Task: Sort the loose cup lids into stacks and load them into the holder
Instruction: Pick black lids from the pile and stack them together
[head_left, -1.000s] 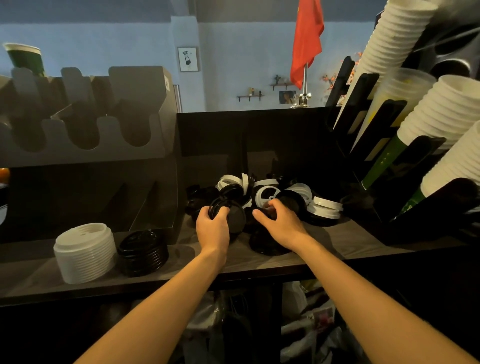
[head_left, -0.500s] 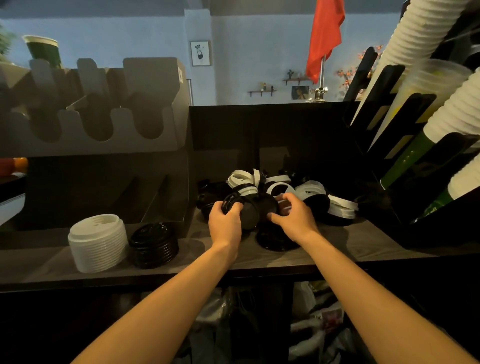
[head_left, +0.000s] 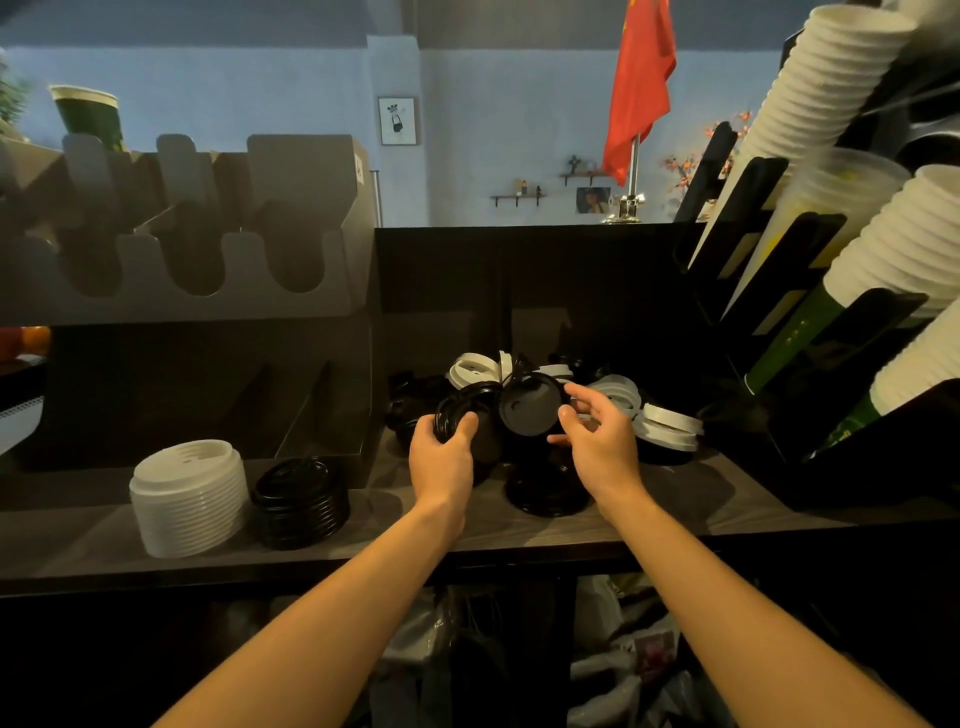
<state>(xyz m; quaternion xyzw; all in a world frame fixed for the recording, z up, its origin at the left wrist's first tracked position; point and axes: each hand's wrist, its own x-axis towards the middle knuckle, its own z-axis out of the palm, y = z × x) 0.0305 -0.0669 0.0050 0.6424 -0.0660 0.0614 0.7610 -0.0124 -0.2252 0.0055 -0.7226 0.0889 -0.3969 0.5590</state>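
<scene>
- The left hand (head_left: 441, 460) grips a short stack of black lids (head_left: 460, 410), held on edge just above the shelf (head_left: 467, 535).
- The right hand (head_left: 605, 449) pinches 1 black lid (head_left: 530, 410) by its rim, at that stack's 3 o'clock.
- Done: at the hands' 9 o'clock stand 2 sorted stacks, the white lid stack (head_left: 187, 499) and the black lid stack (head_left: 301, 501).
- Left: a mixed loose pile (head_left: 649, 421) at 12 to 2 o'clock.
- The grey holder (head_left: 301, 171) at 10 o'clock shows no lids loaded, so I'd judge it under half done.
</scene>
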